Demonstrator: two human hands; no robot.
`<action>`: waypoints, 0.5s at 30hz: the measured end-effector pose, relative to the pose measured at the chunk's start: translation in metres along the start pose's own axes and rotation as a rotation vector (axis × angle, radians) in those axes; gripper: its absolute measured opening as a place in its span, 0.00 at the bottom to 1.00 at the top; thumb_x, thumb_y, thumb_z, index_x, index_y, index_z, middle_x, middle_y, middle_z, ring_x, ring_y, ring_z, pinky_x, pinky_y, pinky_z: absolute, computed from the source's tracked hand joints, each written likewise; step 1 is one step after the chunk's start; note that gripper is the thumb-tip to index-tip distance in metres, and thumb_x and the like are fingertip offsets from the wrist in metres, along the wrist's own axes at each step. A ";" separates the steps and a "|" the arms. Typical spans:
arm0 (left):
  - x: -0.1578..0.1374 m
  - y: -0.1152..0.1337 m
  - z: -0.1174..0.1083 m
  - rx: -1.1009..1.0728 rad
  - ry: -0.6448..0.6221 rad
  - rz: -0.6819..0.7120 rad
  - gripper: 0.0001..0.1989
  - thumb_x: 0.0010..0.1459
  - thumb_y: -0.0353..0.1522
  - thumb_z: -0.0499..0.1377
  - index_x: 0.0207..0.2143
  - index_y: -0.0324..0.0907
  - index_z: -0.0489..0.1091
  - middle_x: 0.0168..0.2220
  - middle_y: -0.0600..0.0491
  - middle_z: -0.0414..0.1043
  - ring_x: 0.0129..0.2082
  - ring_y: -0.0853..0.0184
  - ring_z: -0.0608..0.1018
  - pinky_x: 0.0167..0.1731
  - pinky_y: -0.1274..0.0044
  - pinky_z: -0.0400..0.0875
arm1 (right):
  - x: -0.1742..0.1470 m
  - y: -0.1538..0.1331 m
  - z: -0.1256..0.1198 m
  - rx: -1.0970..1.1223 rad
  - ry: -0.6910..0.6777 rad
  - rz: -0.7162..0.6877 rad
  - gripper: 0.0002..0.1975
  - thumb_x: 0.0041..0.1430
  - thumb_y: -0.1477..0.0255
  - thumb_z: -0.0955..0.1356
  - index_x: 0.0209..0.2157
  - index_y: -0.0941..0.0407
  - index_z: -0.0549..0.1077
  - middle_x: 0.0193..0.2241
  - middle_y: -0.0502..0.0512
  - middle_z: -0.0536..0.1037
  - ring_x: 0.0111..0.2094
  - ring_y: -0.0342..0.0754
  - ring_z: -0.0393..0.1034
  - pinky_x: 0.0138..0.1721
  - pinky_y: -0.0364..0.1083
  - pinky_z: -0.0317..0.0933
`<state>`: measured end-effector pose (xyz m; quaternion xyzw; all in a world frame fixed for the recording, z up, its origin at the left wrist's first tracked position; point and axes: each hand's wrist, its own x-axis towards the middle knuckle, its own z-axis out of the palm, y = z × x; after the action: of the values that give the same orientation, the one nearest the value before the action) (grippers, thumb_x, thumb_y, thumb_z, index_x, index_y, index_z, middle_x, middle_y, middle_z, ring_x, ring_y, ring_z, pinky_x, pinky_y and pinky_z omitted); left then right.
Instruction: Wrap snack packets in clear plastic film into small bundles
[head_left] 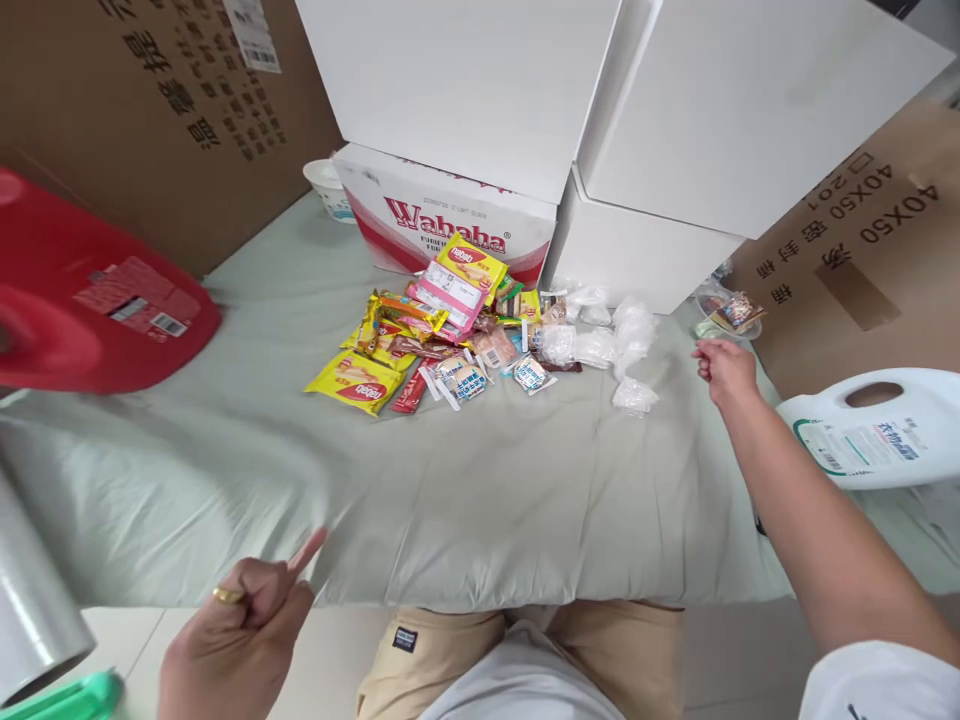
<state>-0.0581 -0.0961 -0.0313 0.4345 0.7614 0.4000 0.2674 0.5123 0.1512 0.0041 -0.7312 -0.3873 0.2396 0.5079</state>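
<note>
Resting near the tabletop's (525, 490) far right corner, a clear plastic tub (752, 328) holds a packet (739, 312) lying slantwise; the tub's own long axis is too indistinct to tell. The packet's print is too small to read, but the brown carton (862, 230) behind bears "40X50". The tub looks shallow and see-through, the packet dark and multicoloured. Just in front, the person's right hand (724, 372) has its fingers curled narrow; whether they grip anything cannot be told. Leftward lie crumpled clear wrappers (634, 330), then heaped snacks, including a yellow "nabati" pack (356, 382), before a "Wahaha" box (450, 215). By the front edge, the left hand (240, 625) extends its index finger, the others folded.
</note>
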 end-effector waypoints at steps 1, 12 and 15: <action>0.004 0.006 0.006 -0.101 -0.026 -0.009 0.19 0.45 0.31 0.62 0.23 0.45 0.50 0.21 0.61 0.53 0.27 0.69 0.75 0.41 0.74 0.80 | -0.013 0.008 0.004 0.014 -0.013 0.009 0.07 0.53 0.69 0.72 0.29 0.56 0.70 0.19 0.47 0.70 0.17 0.37 0.52 0.17 0.40 0.45; 0.070 0.103 0.173 -0.824 -0.444 0.370 0.11 0.39 0.23 0.55 0.24 0.43 0.56 0.34 0.56 0.66 0.34 0.69 0.70 0.50 0.67 0.72 | -0.106 -0.004 0.095 -0.330 -0.254 -0.514 0.11 0.60 0.66 0.68 0.40 0.54 0.79 0.38 0.56 0.79 0.28 0.46 0.70 0.38 0.48 0.66; 0.082 0.106 0.211 -0.831 -0.712 0.353 0.11 0.41 0.24 0.56 0.22 0.43 0.54 0.32 0.55 0.68 0.30 0.70 0.71 0.37 0.73 0.68 | -0.101 -0.022 0.142 -0.492 -0.225 -0.662 0.17 0.60 0.70 0.68 0.51 0.54 0.76 0.53 0.61 0.74 0.33 0.49 0.72 0.43 0.51 0.67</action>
<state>0.1092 0.0871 -0.0600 0.5214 0.3192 0.5333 0.5846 0.3406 0.1524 -0.0325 -0.6361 -0.6996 0.0422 0.3226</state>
